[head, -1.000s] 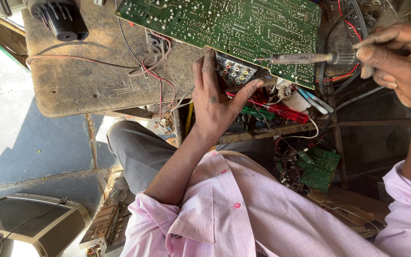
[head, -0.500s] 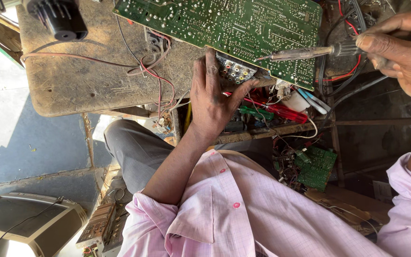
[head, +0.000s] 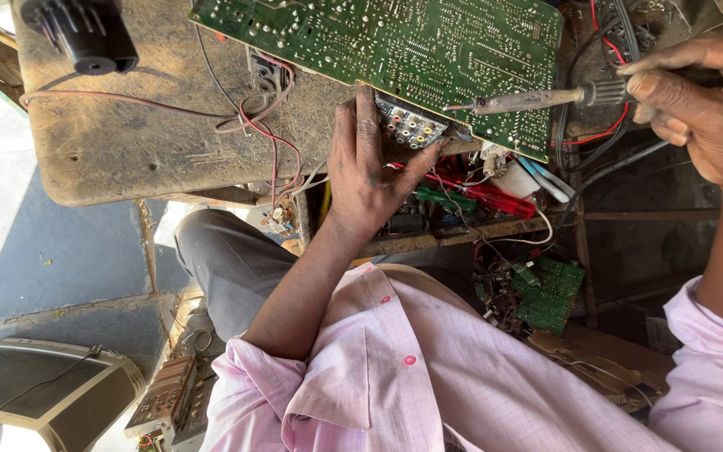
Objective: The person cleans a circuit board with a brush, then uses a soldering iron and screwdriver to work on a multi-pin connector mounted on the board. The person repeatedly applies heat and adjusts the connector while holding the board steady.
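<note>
Green circuit board (head: pixel 395 59): on worn tabletop (head: pixel 144 142). Likely light, stiff, fragile; hold by edges. Left hand (head: pixel 370 176) fingers splayed at its near edge; right hand (head: pixel 705 109) fingers closed round soldering iron (head: pixel 529 102), tip touching board.

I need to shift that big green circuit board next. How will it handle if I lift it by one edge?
The circuit board looks thin and flat, so probably stiff and light. Red wires trail from it and would likely tug. The left hand braces its near edge, so it may slide.
</note>
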